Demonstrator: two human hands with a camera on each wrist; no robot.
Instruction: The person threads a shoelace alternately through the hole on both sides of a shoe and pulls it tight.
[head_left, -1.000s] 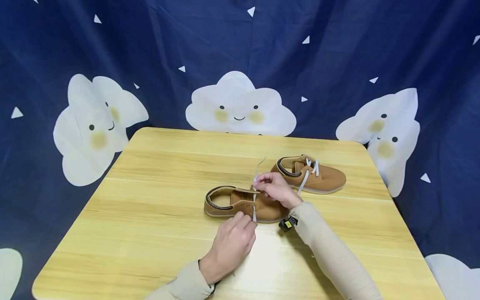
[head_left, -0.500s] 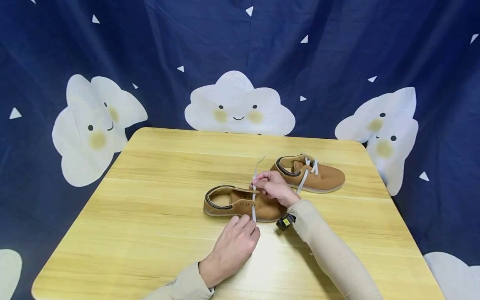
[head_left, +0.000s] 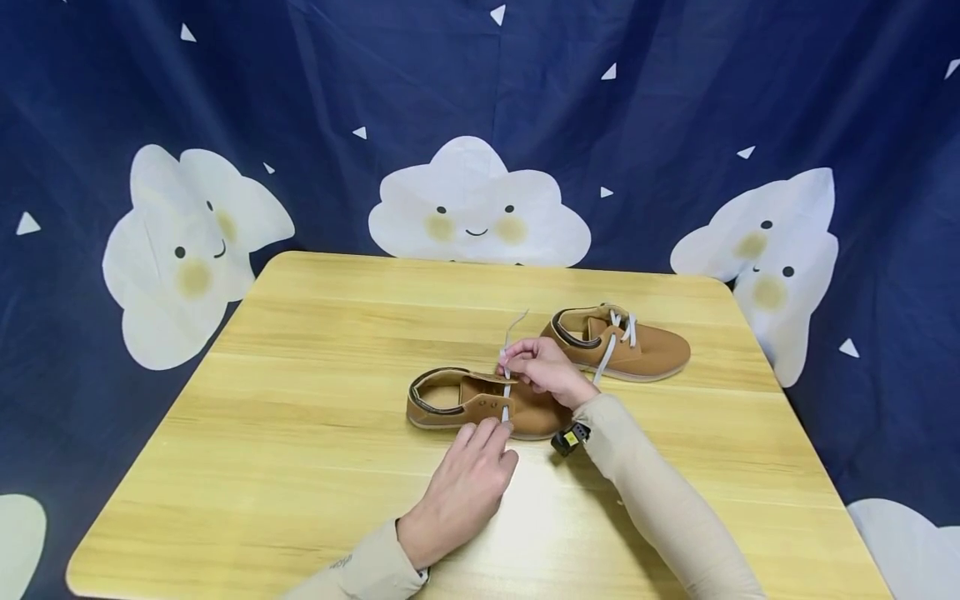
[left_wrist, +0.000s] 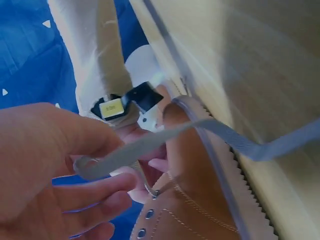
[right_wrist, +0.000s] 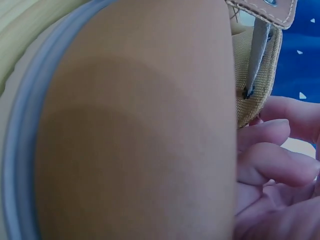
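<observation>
A brown shoe (head_left: 536,412) lies across the middle of the table, toe to the right. Its pale grey shoelace (head_left: 506,391) crosses between the flaps at the toe-end eyelets. At the near side, my left hand (head_left: 461,479) holds the lace's near part; in the left wrist view the lace (left_wrist: 145,145) loops at the fingers and trails off over the table. Beyond the shoe, my right hand (head_left: 547,367) pinches the lace's far part, whose thin tail points away. In the right wrist view the right fingers (right_wrist: 275,160) curl beside the flap, partly hidden by the toe.
A matching brown shoe (head_left: 652,350) with grey laces partly threaded stands behind on the right, close to the right hand. The wooden table (head_left: 262,433) reaches back to a dark blue curtain (head_left: 322,83) with white clouds. A small black wrist camera (head_left: 570,438) hangs below the right wrist.
My left hand has moved slightly toward the shoe, with less lace showing between hand and eyelet. The right hand has shifted a little left and away. The shoes stay put.
</observation>
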